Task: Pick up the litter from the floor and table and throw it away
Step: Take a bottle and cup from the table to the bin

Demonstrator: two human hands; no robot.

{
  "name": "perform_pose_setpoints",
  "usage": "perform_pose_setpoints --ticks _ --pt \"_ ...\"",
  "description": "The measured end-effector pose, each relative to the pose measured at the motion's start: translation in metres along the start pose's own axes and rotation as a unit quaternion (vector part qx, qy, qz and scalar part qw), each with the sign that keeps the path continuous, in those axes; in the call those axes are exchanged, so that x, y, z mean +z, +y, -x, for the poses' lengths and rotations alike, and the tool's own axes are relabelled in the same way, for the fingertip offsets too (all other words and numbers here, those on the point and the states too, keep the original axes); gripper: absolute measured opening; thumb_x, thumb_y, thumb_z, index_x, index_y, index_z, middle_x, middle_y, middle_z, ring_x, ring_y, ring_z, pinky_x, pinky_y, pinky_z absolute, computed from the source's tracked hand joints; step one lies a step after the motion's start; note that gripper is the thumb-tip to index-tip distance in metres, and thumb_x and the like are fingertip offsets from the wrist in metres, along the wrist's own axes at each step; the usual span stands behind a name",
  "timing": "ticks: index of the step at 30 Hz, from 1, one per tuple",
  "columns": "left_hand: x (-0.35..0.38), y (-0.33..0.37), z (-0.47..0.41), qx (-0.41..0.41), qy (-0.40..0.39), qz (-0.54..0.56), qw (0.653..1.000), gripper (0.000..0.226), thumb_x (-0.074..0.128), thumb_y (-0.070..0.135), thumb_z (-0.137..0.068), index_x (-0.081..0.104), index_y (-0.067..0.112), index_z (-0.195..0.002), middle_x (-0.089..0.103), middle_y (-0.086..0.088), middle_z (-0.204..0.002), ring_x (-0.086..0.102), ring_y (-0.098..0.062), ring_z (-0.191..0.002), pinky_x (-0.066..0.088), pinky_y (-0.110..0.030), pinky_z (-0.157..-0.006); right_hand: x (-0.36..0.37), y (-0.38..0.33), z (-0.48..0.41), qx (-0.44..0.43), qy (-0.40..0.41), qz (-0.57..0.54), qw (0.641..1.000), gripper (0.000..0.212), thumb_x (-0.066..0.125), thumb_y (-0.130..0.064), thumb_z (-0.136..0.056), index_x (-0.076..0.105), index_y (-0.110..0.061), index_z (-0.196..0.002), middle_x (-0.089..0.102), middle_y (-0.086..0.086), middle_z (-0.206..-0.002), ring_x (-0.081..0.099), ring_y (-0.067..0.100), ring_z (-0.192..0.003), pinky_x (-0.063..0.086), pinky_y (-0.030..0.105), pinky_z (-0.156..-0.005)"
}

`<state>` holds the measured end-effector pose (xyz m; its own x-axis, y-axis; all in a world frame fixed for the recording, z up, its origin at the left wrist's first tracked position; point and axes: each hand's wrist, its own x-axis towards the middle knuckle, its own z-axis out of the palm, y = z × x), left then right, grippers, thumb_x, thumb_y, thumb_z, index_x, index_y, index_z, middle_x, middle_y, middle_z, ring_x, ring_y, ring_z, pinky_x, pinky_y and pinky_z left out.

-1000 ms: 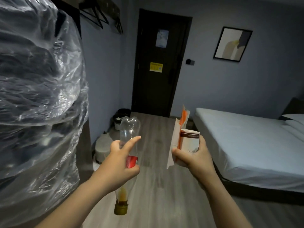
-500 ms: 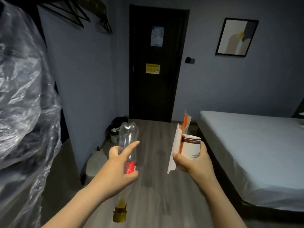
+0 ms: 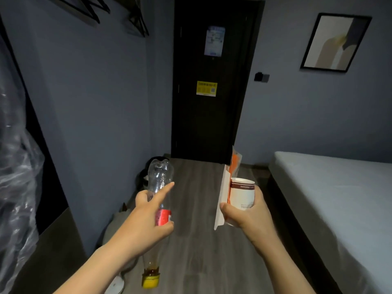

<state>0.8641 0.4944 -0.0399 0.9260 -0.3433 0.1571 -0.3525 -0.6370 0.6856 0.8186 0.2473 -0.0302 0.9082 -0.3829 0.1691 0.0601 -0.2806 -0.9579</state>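
Observation:
My left hand (image 3: pixel 146 221) grips a clear plastic bottle (image 3: pixel 159 179) held upside down, its yellow cap (image 3: pixel 150 280) pointing at the floor, a red label at my fingers and a little brown liquid by the cap. The index finger sticks out straight. My right hand (image 3: pixel 246 215) holds a white paper cup (image 3: pixel 241 193) with a brown band, together with a white wrapper (image 3: pixel 221 196) and an orange packet (image 3: pixel 235 164) pinched against it. A dark bin (image 3: pixel 148 168) stands on the floor by the left wall, partly hidden behind the bottle.
A wooden floor (image 3: pixel 203 240) runs ahead to a black door (image 3: pixel 212 81). A bed with a white sheet (image 3: pixel 335 198) fills the right side. Crinkled clear plastic (image 3: pixel 14 177) hangs at far left, and a pale bag (image 3: pixel 114 228) lies low against the left wall.
The view has moved forward along the corridor; the plastic sheet slid off to the left and the door and bin look nearer. Both hands keep the same hold.

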Motion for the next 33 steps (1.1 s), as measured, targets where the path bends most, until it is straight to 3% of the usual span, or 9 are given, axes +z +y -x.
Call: perform_pose_setpoints --ticks 7,11,14,17,22,27,33 --pt "-0.031 -0.071 -0.126 -0.016 -0.03 0.016 0.999 0.087 0.063 0.029 -0.08 0.007 0.066 -0.135 0.02 0.007 -0.13 0.061 -0.007 -0.077 0.048 -0.011 -0.062 0.077 0.004 -0.123 0.012 0.006 0.025 1.0 0.066 0.083 -0.026 -0.065 0.043 -0.038 -0.116 0.061 -0.014 -0.095 0.064 0.01 -0.083 0.059 0.032 -0.07" --pt "-0.036 -0.106 -0.194 -0.017 -0.05 0.026 0.998 0.088 0.064 0.026 -0.081 0.009 0.066 -0.136 0.019 0.002 -0.135 0.059 -0.004 -0.083 0.044 -0.008 -0.065 0.112 0.015 -0.186 0.022 0.02 0.024 0.999 0.06 0.083 -0.028 -0.063 0.044 -0.043 -0.105 0.061 -0.016 -0.09 0.064 0.001 -0.077 0.051 0.016 -0.053" --pt "-0.031 -0.129 -0.237 -0.03 -0.074 0.04 0.996 0.089 0.065 0.024 -0.081 0.009 0.068 -0.134 0.015 0.006 -0.137 0.058 -0.003 -0.085 0.043 -0.006 -0.062 0.132 0.029 -0.225 0.038 0.013 0.035 0.999 0.059 0.083 -0.028 -0.064 0.043 -0.041 -0.105 0.06 -0.015 -0.089 0.064 0.0 -0.077 0.048 0.012 -0.049" --pt "-0.025 -0.153 -0.284 -0.034 -0.075 0.042 0.996 0.092 0.066 0.024 -0.079 0.007 0.074 -0.129 0.015 0.008 -0.135 0.054 -0.004 -0.091 0.044 -0.008 -0.065 0.15 0.042 -0.27 0.048 0.014 0.038 0.998 0.062 0.083 -0.027 -0.065 0.042 -0.038 -0.111 0.06 -0.013 -0.093 0.065 0.006 -0.076 0.049 0.014 -0.052" --pt "-0.012 -0.187 -0.373 -0.039 -0.055 0.021 0.998 0.096 0.068 0.027 -0.074 0.005 0.072 -0.131 0.025 0.004 -0.123 0.049 -0.001 -0.094 0.04 -0.008 -0.074 0.173 0.069 -0.362 0.061 -0.007 0.014 0.998 0.055 0.084 -0.027 -0.065 0.044 -0.042 -0.099 0.061 -0.01 -0.089 0.065 0.011 -0.073 0.049 0.015 -0.052" --pt "-0.004 -0.205 -0.469 -0.075 -0.048 0.004 0.996 0.095 0.067 0.027 -0.074 0.007 0.069 -0.134 0.024 0.004 -0.125 0.057 -0.002 -0.082 0.046 -0.01 -0.068 0.18 0.086 -0.472 0.06 -0.033 -0.015 0.998 0.064 0.084 -0.024 -0.067 0.042 -0.033 -0.114 0.059 -0.006 -0.098 0.064 0.016 -0.082 0.051 0.017 -0.052" --pt "0.0 -0.219 -0.562 -0.096 -0.027 0.003 0.995 0.093 0.067 0.024 -0.074 0.012 0.066 -0.135 0.027 0.007 -0.119 0.055 -0.001 -0.089 0.046 -0.012 -0.075 0.192 0.106 -0.585 0.029 -0.066 0.003 0.997 0.06 0.083 -0.025 -0.068 0.046 -0.032 -0.115 0.061 -0.007 -0.099 0.066 0.016 -0.083 0.057 0.025 -0.059"
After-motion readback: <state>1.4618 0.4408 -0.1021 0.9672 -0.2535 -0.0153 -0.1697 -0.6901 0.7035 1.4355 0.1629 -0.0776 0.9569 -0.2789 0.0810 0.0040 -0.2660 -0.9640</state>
